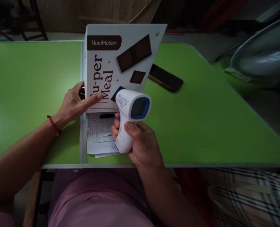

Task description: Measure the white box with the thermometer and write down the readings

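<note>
My right hand (142,142) is wrapped round the handle of a white and blue infrared thermometer (124,129). Its dark screen faces me, and its front end points at the lower part of a white NutriMotion box (128,41). At the box's lower left, my left hand (75,101) grips the edge, thumb across the printed front and the other fingers round the side, partly hidden. Handwritten papers (99,129) lie below the box, with a black pen (107,116) on them, partly covered by the box and my right hand.
A dark smartphone (167,78) lies on the green table (201,126), right of the box. A metal strip (82,142) runs across the table left of the papers. Beyond the right edge is a large rounded shiny object (262,56). A wooden chair (31,22) stands behind.
</note>
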The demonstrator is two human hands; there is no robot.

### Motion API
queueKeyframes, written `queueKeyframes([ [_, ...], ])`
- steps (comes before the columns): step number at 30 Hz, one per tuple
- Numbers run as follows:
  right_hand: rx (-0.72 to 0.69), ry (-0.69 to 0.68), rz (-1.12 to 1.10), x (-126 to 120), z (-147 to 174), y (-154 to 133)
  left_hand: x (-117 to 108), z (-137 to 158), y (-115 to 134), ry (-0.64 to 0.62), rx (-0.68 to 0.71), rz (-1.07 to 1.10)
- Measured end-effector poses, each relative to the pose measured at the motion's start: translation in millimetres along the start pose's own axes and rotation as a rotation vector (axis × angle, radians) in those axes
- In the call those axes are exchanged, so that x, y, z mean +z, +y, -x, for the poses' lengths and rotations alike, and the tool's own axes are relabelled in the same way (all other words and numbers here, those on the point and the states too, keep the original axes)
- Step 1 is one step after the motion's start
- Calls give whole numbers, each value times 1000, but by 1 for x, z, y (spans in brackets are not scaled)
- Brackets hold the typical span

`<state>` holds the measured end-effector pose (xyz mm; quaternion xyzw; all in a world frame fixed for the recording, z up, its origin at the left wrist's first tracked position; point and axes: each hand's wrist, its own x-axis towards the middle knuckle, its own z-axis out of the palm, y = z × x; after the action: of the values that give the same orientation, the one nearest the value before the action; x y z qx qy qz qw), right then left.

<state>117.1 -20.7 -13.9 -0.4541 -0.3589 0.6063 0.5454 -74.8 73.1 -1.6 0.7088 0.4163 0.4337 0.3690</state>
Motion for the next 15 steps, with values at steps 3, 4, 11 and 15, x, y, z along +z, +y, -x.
queueKeyframes([
  [3,-8,-1,14,1,0,0,0,0,-1,-2,7,1],
  [4,-11,-2,19,1,0,1,0,-1,-1,-2,7,-1],
  [11,-15,-22,-5,-3,0,2,0,-1,-6,7,-8,-12],
  [15,-22,-51,34,-5,1,4,-1,-2,-6,-3,-27,14],
])
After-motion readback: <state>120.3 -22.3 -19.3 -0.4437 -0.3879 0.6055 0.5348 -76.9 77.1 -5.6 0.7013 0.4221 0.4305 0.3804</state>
